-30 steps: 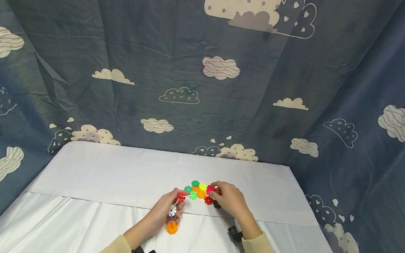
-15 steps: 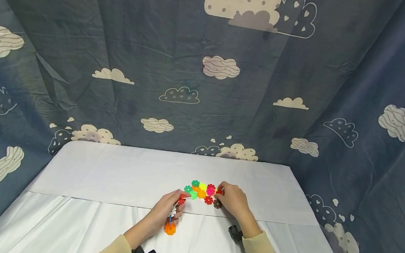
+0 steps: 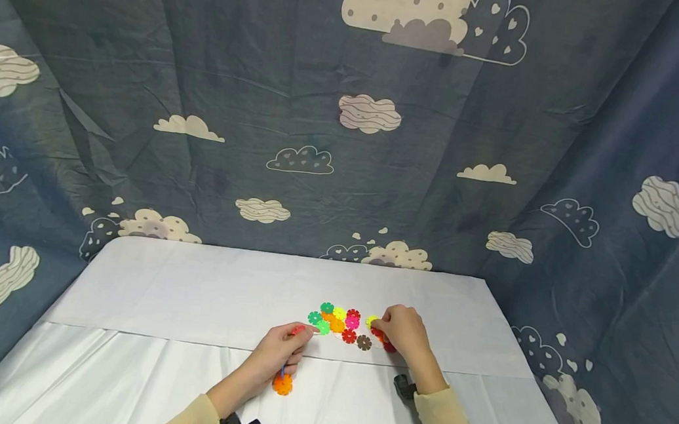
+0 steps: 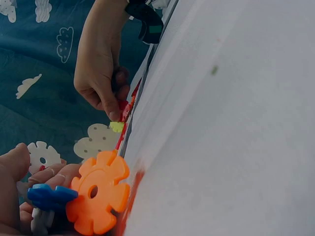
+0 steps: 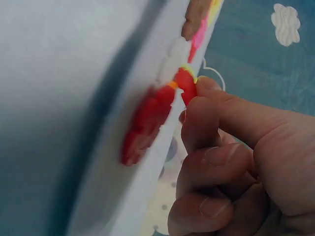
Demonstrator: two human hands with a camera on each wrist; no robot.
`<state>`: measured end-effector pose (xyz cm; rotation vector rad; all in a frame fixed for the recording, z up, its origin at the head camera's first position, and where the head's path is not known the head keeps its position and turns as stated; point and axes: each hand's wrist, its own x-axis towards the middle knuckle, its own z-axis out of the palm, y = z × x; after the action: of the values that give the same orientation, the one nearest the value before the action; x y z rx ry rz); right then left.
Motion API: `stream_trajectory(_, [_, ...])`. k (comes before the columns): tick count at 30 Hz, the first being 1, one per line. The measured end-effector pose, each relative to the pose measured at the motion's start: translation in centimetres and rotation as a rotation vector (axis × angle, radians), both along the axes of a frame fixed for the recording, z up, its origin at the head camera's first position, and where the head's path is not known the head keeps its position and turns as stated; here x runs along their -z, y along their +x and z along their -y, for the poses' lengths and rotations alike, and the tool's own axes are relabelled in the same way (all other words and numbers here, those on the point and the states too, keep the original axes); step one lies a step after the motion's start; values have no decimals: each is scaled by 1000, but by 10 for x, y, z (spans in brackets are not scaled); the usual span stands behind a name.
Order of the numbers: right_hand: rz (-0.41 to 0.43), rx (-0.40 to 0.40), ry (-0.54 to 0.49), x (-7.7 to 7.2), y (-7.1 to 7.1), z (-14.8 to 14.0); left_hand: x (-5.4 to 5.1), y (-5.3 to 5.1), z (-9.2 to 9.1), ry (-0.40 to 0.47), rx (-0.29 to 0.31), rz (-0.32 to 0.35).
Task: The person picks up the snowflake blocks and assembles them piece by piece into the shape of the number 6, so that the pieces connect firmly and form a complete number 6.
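My left hand (image 3: 277,349) holds a short chain of notched plastic flower discs. An orange disc (image 4: 98,191) hangs at its lower end, joined to a blue disc (image 4: 51,196); a white disc (image 4: 43,156) shows by the fingers. Part of the chain is hidden by the hand. At the right of the loose discs, my right hand (image 3: 406,332) pinches a red disc (image 5: 187,86) between thumb and forefinger. Just beside it on the cloth lies another red disc (image 5: 147,125). A yellow disc (image 3: 372,321) touches or adjoins those fingertips.
Between the hands lie loose discs, among them a brown disc (image 3: 364,342), a pink disc (image 3: 352,322) and a dark green disc (image 3: 327,308). White cloth covers the table (image 3: 192,293). A dark cloud-patterned curtain (image 3: 294,189) stands behind and at both sides.
My right hand has shifted right, away from the pink and brown discs, and red and yellow discs now show at its fingers. The left hand has turned slightly, hiding its chain's white disc from the head view.
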<state>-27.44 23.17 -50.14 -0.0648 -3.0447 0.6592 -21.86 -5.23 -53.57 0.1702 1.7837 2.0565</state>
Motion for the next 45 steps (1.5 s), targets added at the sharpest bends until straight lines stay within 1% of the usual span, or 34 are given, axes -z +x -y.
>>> stream_trajectory(2, [0,-5,-1,-2,0,-2,0,0,0,-5,4,-10])
stream_trajectory(4, [17,-18,-25,-4,0,-3,0,-1,1,-8,7,-24])
stream_trajectory(7, [70,-39,-88,-9,3,0,1,-3,1,-6,10,-39])
stream_trajectory(8, [89,-51,-126,-11,4,2,2,-4,1,0,8,-38])
stream_trajectory(10, [134,-81,-242,-16,6,7,3,-5,1,24,12,-30])
stream_trajectory(15, [245,-195,-639,-22,15,27,4,-4,1,76,28,5])
stream_trajectory(17, [278,-232,-727,-22,19,38,5,-4,1,78,33,8])
stream_trajectory(19, [290,-260,-766,-21,23,49,5,-4,0,81,39,3])
stream_trajectory(22, [278,-270,-783,-18,28,60,4,-3,0,82,45,-17])
stream_trajectory(28, [268,-256,-795,-15,33,67,2,-1,0,59,26,-27])
stream_trajectory(33, [255,-276,-774,-12,34,69,0,1,0,19,18,-42])
stream_trajectory(36, [229,-277,-752,-11,36,71,0,2,-1,-10,13,-72])
stream_trajectory(40, [182,-278,-696,-9,37,74,0,4,-2,-52,22,-100])
stream_trajectory(43, [154,-275,-669,-8,37,76,-1,5,-3,-61,23,-102])
stream_trajectory(45, [152,-264,-683,-8,36,78,-1,5,-4,-51,8,-95])
